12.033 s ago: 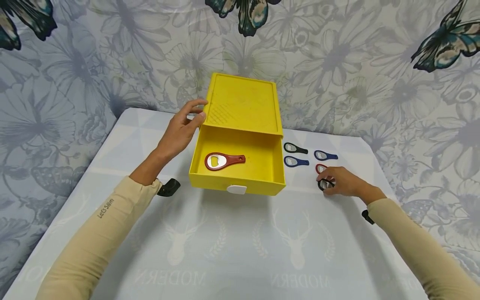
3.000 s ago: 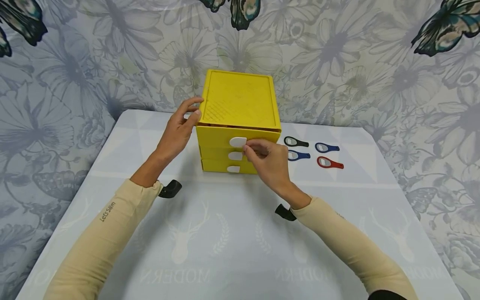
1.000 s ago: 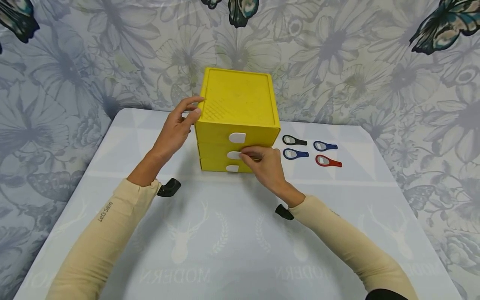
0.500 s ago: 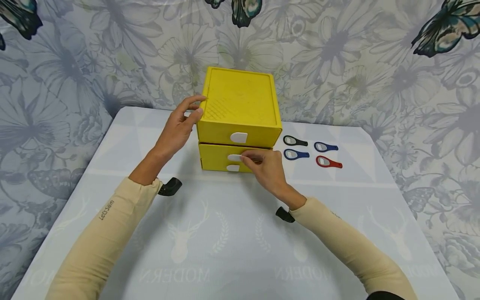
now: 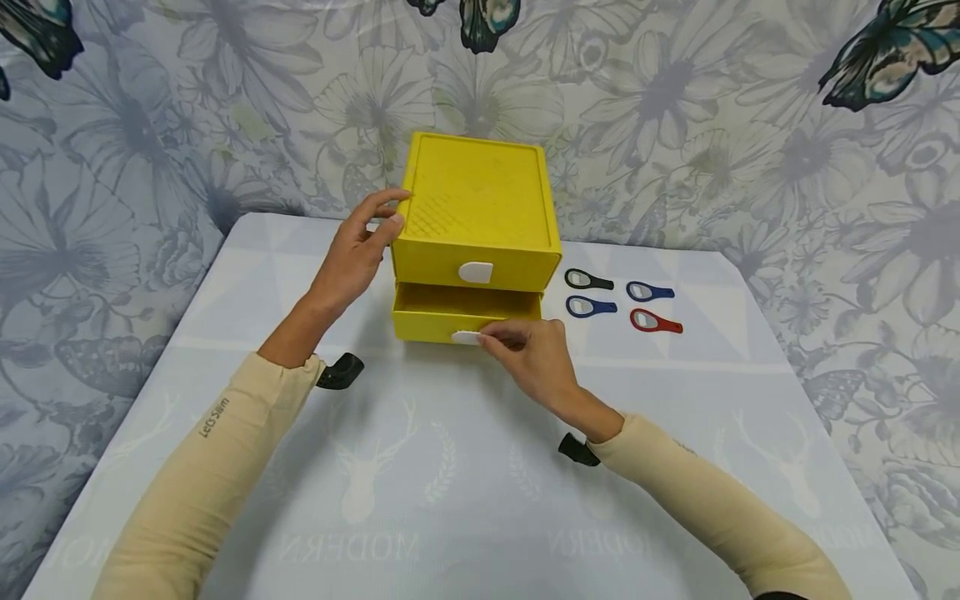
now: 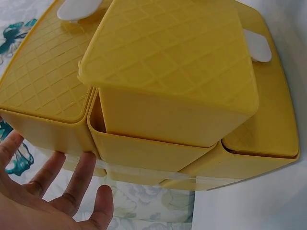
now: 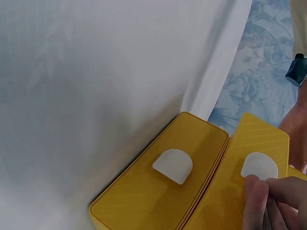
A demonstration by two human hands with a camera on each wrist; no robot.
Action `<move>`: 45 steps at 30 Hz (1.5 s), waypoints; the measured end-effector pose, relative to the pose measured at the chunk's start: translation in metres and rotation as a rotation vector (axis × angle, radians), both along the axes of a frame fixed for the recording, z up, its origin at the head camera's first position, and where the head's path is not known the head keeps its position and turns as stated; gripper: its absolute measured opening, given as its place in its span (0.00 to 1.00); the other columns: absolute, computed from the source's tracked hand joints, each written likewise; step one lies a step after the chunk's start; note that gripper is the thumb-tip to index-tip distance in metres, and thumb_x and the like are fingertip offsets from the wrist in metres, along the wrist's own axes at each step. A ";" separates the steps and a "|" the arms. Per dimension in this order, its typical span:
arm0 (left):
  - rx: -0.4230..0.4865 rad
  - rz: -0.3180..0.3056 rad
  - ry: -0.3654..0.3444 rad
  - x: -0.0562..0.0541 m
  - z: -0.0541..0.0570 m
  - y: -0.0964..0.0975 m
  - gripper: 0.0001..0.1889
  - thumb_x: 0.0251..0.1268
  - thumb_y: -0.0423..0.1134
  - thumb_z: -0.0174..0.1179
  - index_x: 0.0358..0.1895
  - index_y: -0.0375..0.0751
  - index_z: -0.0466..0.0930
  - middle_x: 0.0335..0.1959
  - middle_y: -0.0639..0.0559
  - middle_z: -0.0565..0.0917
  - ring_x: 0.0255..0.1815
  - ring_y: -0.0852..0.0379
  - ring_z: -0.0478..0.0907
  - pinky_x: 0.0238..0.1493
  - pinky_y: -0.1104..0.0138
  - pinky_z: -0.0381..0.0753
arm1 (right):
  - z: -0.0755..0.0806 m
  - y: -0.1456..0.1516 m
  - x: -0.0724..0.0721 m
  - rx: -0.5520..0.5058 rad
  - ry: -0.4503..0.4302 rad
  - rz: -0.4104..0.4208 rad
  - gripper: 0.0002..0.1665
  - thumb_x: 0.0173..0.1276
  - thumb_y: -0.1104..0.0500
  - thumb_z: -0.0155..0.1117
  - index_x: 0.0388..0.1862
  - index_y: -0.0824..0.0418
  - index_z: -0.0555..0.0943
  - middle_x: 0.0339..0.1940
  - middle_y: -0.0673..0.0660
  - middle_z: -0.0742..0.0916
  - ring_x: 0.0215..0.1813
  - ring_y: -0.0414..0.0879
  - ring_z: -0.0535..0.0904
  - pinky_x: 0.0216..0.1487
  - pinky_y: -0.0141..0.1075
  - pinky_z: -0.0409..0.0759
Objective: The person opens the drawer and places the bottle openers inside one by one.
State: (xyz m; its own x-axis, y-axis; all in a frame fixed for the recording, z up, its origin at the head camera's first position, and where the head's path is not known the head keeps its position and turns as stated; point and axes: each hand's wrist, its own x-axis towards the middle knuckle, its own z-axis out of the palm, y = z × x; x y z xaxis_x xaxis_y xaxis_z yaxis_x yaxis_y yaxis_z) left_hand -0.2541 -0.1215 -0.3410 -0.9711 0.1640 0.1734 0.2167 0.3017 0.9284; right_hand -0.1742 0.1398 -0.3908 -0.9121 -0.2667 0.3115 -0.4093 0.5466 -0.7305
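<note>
A yellow box with stacked drawers [image 5: 480,192] stands near the back of the table. My left hand [image 5: 352,258] rests its fingertips against the box's left side, fingers extended, also seen in the left wrist view. My right hand [image 5: 532,358] pinches the white handle [image 5: 463,337] of the middle drawer [image 5: 420,326], which is pulled partly out. The visible strip of its inside is bare yellow; the deeper part is hidden under the top drawer [image 5: 427,265], which is pushed in. In the right wrist view, thumb and finger meet at the handle [image 7: 260,165].
Right of the box lie bottle openers: black [image 5: 600,283], two blue, one nearer [image 5: 603,307] and one farther right [image 5: 662,292], and red [image 5: 666,326]. The table [image 5: 465,467] has a pale patterned cover. A floral wall [image 5: 675,150] stands close behind.
Earlier, the top drawer stood open with a red bottle opener inside, and my right hand held a black one. That drawer went in; my right hand moved down and drew the middle drawer out.
</note>
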 end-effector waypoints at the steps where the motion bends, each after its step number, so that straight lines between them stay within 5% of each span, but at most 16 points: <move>1: 0.002 0.000 -0.001 0.000 0.000 0.000 0.23 0.80 0.54 0.45 0.74 0.62 0.64 0.71 0.45 0.65 0.49 0.48 0.69 0.48 0.56 0.67 | 0.000 0.000 0.002 0.002 -0.005 0.000 0.06 0.66 0.59 0.72 0.39 0.60 0.91 0.34 0.54 0.92 0.35 0.41 0.89 0.37 0.31 0.85; 11: -0.003 0.002 -0.001 -0.001 -0.001 -0.001 0.23 0.80 0.55 0.45 0.74 0.63 0.64 0.71 0.45 0.65 0.49 0.48 0.70 0.49 0.55 0.67 | 0.002 0.000 0.022 0.003 -0.026 0.015 0.07 0.65 0.59 0.73 0.41 0.59 0.91 0.36 0.53 0.92 0.36 0.39 0.89 0.37 0.29 0.84; 24: -0.005 0.001 -0.001 0.000 0.000 -0.001 0.24 0.80 0.54 0.45 0.75 0.62 0.64 0.71 0.44 0.65 0.48 0.49 0.70 0.47 0.58 0.67 | 0.002 -0.002 0.047 0.123 0.117 0.066 0.04 0.64 0.64 0.73 0.37 0.60 0.90 0.33 0.52 0.92 0.32 0.37 0.87 0.35 0.25 0.82; 45: 0.005 -0.009 0.022 0.000 -0.002 -0.001 0.23 0.81 0.53 0.45 0.75 0.61 0.64 0.70 0.44 0.65 0.45 0.49 0.68 0.46 0.57 0.66 | -0.005 0.000 0.066 0.159 0.174 0.101 0.04 0.63 0.65 0.73 0.37 0.60 0.91 0.32 0.51 0.92 0.29 0.35 0.86 0.33 0.25 0.83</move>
